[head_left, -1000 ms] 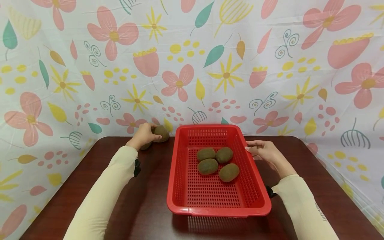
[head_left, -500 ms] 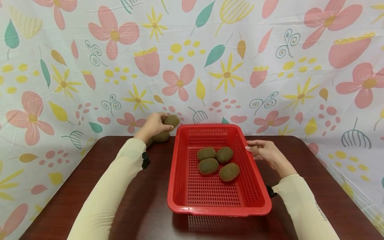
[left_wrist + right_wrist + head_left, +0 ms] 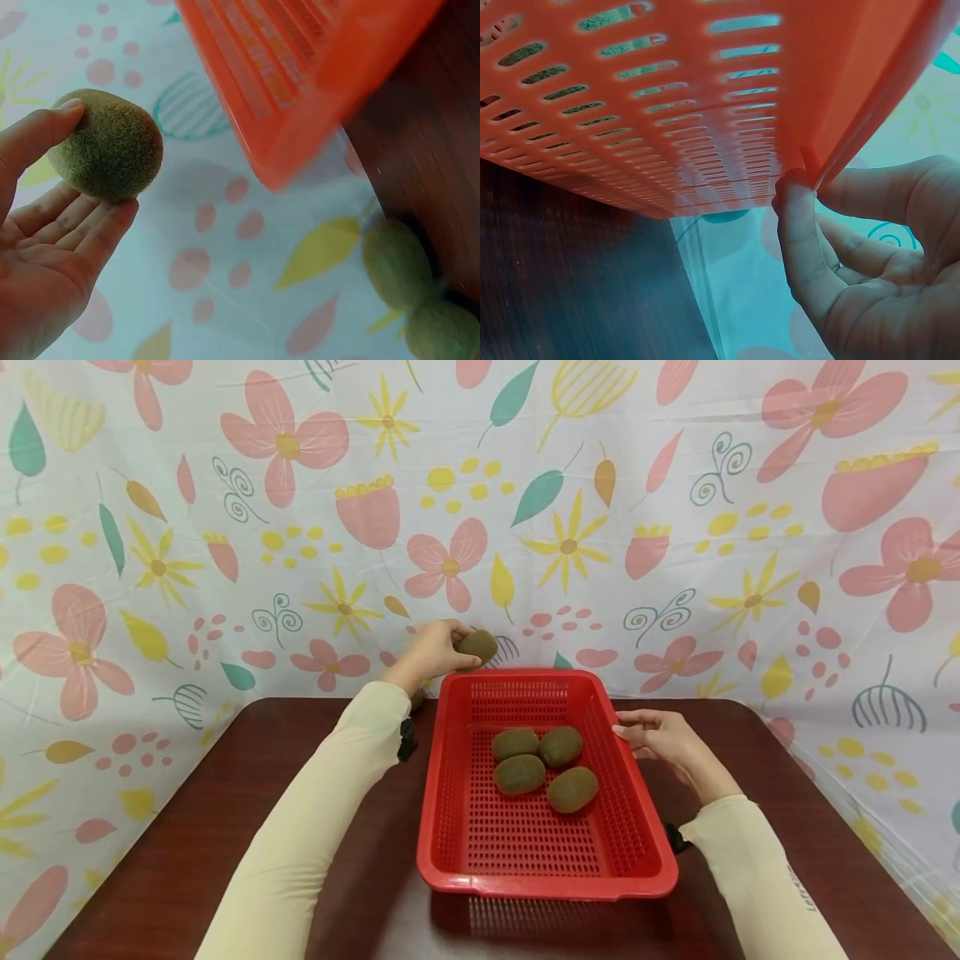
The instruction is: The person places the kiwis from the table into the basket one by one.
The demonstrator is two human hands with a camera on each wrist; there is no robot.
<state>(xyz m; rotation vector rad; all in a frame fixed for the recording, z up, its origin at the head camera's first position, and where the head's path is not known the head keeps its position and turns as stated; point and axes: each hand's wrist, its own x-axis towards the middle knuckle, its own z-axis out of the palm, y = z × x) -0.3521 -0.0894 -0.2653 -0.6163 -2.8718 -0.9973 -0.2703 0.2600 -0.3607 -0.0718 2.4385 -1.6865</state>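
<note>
My left hand (image 3: 437,652) pinches a fuzzy brown kiwi (image 3: 112,146) between thumb and fingers, raised above the back left corner of the red plastic basket (image 3: 551,887). In the left wrist view the held kiwi is apart from the basket's corner. With thumb and fingers my right hand (image 3: 870,247) pinches the basket's right rim near the back. Inside the basket several kiwis (image 3: 520,775) lie grouped on the perforated floor. Two more kiwis (image 3: 397,264) sit on the table's back edge, mostly hidden behind my left arm in the head view.
The dark brown wooden table (image 3: 225,827) extends to both sides of the basket. Behind it hangs a white cloth (image 3: 510,468) printed with flowers and leaves, close to the table's back edge.
My left hand has lifted a kiwi from the group at the back left and carried it right, over the basket's corner. The right hand and basket have stayed in place.
</note>
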